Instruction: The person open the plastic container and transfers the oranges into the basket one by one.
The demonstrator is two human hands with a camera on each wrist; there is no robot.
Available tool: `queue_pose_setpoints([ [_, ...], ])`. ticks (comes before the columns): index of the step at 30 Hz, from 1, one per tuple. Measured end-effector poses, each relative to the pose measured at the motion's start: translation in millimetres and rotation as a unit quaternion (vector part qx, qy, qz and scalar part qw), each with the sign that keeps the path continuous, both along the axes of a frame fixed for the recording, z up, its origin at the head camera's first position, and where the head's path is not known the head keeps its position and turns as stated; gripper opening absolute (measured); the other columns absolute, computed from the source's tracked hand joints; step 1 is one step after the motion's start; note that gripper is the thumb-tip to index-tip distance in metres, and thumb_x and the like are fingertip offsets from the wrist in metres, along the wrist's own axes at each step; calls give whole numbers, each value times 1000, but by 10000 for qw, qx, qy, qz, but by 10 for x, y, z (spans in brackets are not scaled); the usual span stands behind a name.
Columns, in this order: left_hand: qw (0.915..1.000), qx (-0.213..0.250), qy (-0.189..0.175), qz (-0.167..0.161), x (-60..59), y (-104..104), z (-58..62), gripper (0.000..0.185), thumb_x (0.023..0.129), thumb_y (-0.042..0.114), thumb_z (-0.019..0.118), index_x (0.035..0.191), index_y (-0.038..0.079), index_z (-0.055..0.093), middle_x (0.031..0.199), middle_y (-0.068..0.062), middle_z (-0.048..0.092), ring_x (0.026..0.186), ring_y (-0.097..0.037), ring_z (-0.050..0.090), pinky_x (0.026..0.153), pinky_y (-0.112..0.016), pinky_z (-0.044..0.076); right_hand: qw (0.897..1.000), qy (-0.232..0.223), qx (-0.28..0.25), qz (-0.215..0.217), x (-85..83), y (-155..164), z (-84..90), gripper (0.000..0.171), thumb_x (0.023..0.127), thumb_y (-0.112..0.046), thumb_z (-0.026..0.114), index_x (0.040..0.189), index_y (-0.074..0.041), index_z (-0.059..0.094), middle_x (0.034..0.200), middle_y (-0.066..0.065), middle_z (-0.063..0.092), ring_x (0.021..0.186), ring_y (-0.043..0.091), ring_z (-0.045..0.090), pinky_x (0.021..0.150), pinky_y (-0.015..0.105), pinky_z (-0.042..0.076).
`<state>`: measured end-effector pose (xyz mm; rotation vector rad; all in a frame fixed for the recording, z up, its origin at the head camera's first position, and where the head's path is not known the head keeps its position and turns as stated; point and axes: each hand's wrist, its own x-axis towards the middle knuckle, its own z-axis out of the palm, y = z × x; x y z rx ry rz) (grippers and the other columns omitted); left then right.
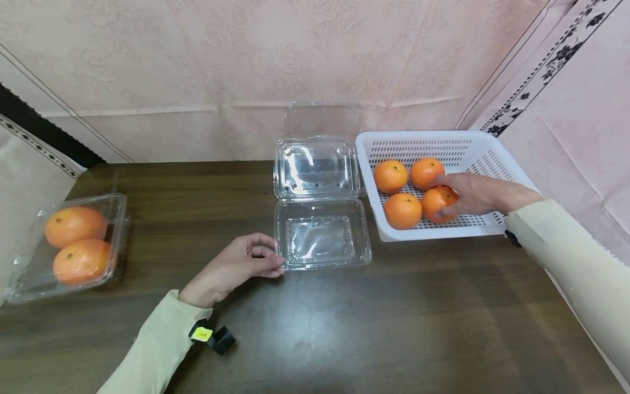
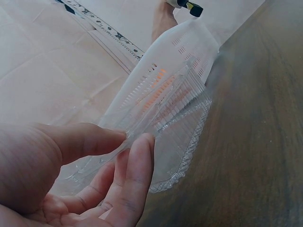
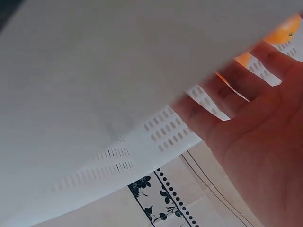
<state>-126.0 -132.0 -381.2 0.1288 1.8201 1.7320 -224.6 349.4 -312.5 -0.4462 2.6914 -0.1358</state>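
Note:
An open clear clamshell container (image 1: 322,235) lies at the middle of the dark wooden table (image 1: 344,328), its lid (image 1: 316,167) folded back. My left hand (image 1: 278,261) pinches the tray's left rim (image 2: 156,127) between the thumb (image 2: 94,137) and fingers. To the right stands a white perforated basket (image 1: 443,139) with several oranges. My right hand (image 1: 445,197) reaches into it from the right and curls round the front-right orange (image 1: 435,201). In the right wrist view the basket wall (image 3: 142,94) hides most of that hand (image 3: 251,71); an orange (image 3: 284,30) shows beyond the fingers.
A closed clear clamshell (image 1: 69,246) holding two oranges sits at the table's left edge. Pink patterned cloth covers the wall behind and on both sides. The right table edge runs under my right sleeve (image 1: 576,268).

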Motion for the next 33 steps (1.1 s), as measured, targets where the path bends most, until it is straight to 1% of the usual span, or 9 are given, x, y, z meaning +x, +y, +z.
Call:
queue_pose_setpoints([
  [3,10000,12,-3,-12,-2,-5,-6,41,95,4,71,126,-9,48,95,-8,74,89,-16,74,86,-32,65,9999,-39,94,-45,13,5,14,67,87,-35,80,143,-12,52,129,13,65,108,28,58,101,57,51],
  [8,10000,57,-21,-24,-3,-3,-17,41,95,3,70,127,-10,47,94,-7,74,88,-16,74,86,-31,65,9998,-87,155,-121,34,15,27,69,88,-42,78,145,-14,51,129,14,65,107,29,59,99,57,52],
  [15,10000,32,-13,9,-2,0,-21,40,95,2,70,126,-9,48,94,-7,74,88,-16,74,86,-32,65,9998,-56,135,-119,53,28,36,71,89,-46,77,146,-13,50,133,17,63,112,32,59,102,62,50],
  [19,10000,48,-13,8,0,-2,-21,40,94,2,70,126,-9,48,93,-7,75,88,-16,74,86,-32,65,9997,-80,158,-147,51,30,41,77,88,-54,75,147,-12,49,137,18,61,115,35,57,105,65,48],
  [24,10000,74,-14,8,6,-11,-10,40,94,2,70,125,-9,48,93,-6,75,88,-16,74,86,-32,65,9993,-84,281,-233,40,8,71,83,87,-65,69,148,-12,48,140,21,60,118,37,58,105,67,47],
  [28,10000,80,-14,15,9,-15,-4,40,94,2,70,125,-9,48,94,-7,75,88,-17,74,87,-32,65,9990,-50,339,-291,41,-17,115,82,87,-68,67,147,-14,50,139,21,61,116,36,59,100,65,51],
  [33,9999,97,-28,-8,11,-11,-12,41,94,3,71,126,-9,48,95,-8,75,89,-17,75,87,-32,65,9991,90,367,-194,61,-44,213,76,90,-64,65,143,-10,54,132,21,64,114,36,61,94,62,56],
])
